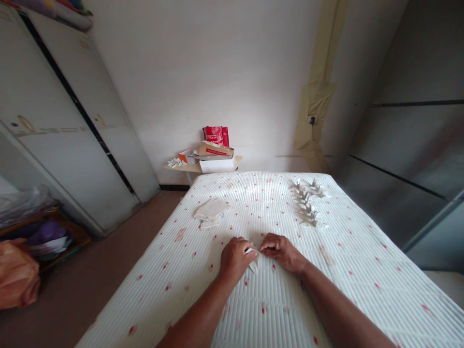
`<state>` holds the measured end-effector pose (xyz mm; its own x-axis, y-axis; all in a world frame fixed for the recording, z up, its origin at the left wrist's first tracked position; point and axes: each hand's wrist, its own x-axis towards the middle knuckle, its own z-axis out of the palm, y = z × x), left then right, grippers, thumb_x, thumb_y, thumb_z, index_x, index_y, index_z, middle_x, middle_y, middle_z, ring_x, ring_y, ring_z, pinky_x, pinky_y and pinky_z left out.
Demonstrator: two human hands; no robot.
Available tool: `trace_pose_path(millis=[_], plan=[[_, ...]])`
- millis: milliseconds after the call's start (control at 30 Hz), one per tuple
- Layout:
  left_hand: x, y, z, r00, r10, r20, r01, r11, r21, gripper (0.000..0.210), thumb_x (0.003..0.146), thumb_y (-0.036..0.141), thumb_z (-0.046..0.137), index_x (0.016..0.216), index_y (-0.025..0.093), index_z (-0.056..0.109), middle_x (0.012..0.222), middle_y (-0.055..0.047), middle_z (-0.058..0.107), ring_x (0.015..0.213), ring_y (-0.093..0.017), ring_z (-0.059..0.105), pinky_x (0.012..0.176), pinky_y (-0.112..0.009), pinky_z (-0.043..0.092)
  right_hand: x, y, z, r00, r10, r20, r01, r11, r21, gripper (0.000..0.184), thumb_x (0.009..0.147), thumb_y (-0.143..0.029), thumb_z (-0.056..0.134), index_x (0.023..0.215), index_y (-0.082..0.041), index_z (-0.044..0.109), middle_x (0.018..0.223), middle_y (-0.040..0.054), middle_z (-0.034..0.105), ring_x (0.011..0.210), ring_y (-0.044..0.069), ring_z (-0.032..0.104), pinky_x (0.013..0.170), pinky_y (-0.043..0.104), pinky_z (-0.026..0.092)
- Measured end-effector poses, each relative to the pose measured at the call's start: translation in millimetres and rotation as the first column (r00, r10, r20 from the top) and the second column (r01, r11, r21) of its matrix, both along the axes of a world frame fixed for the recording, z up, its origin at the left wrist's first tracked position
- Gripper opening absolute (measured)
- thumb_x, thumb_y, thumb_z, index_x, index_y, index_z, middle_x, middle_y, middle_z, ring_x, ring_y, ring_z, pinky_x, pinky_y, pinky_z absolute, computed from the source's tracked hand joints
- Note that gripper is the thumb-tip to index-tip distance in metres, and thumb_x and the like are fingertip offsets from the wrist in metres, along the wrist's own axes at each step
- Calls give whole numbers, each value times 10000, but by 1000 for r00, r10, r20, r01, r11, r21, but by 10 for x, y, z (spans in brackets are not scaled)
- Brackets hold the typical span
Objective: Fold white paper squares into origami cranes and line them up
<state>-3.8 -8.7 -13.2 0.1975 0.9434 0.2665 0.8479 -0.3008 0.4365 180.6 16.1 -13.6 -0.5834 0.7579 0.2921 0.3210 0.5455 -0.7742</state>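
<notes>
A small piece of folded paper [254,265] is pinched between my two hands, just above the white ribbed cover. My left hand [235,256] is closed on its left side, partly hiding it. The fingertips of my right hand [281,250] press together at its right corner. Beyond my left hand lies a stack of printed paper sheets [212,211]. To the far right stand several folded paper cranes [306,205], bunched in a rough row.
The bed-like surface [264,314] has a white ribbed cover with red dots. Behind it, a small shelf [194,167] holds a white box [217,166], a red bag [216,136] and more folded paper pieces [176,163]. Cabinets [72,111] stand left; a wall socket [312,119] is right.
</notes>
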Motion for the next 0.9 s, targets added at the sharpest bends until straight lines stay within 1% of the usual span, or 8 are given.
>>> trace_pose_path(millis=[167, 333, 467, 633, 800, 900], plan=[[5, -1, 2, 1000, 6, -5, -6, 1000, -10, 96, 720, 250, 612, 650, 186, 629, 694, 5, 602, 745, -138, 524, 658, -228, 330, -5, -36, 42, 1000, -13, 22, 12, 1000, 27, 192, 835, -299, 553, 786, -194, 706, 756, 31, 591, 721, 135, 558, 672, 239, 420], [14, -3, 11, 1000, 14, -2, -14, 1000, -10, 100, 709, 259, 621, 642, 185, 632, 692, 7, 606, 746, -136, 531, 658, -222, 333, -14, -19, 27, 1000, -5, 30, 4, 999, 35, 211, 842, -313, 540, 780, -195, 704, 739, 26, 585, 711, 128, 552, 663, 231, 415], [12, -12, 13, 999, 2, 47, -2, 1000, -3, 62, 692, 242, 633, 661, 190, 648, 710, 8, 628, 757, -136, 543, 673, -218, 349, -17, -35, 37, 1000, -13, 26, 12, 999, 40, 202, 837, -310, 544, 776, -199, 701, 743, 28, 591, 715, 130, 552, 671, 234, 419], [9, -13, 19, 997, -1, 74, 2, 1000, -17, 54, 685, 248, 642, 680, 197, 658, 717, 5, 640, 760, -143, 550, 672, -223, 359, -15, -64, 59, 999, -18, 33, 17, 999, 39, 143, 815, -243, 565, 779, -202, 698, 752, 22, 586, 738, 134, 558, 690, 241, 420], [13, -5, 26, 998, -14, 59, 15, 1000, -18, 76, 697, 267, 636, 680, 197, 658, 708, 3, 631, 737, -141, 542, 655, -227, 351, -17, -60, 42, 996, -43, 79, 40, 998, 39, 139, 804, -189, 566, 757, -195, 697, 747, 15, 570, 718, 123, 550, 652, 218, 406], [10, -2, 19, 998, -19, 56, 20, 1000, -10, 68, 687, 262, 644, 680, 195, 655, 700, 7, 626, 725, -137, 536, 645, -225, 346, -19, -52, 35, 995, -47, 87, 44, 998, 35, 139, 802, -175, 565, 766, -192, 698, 753, 15, 571, 721, 120, 551, 656, 212, 404]])
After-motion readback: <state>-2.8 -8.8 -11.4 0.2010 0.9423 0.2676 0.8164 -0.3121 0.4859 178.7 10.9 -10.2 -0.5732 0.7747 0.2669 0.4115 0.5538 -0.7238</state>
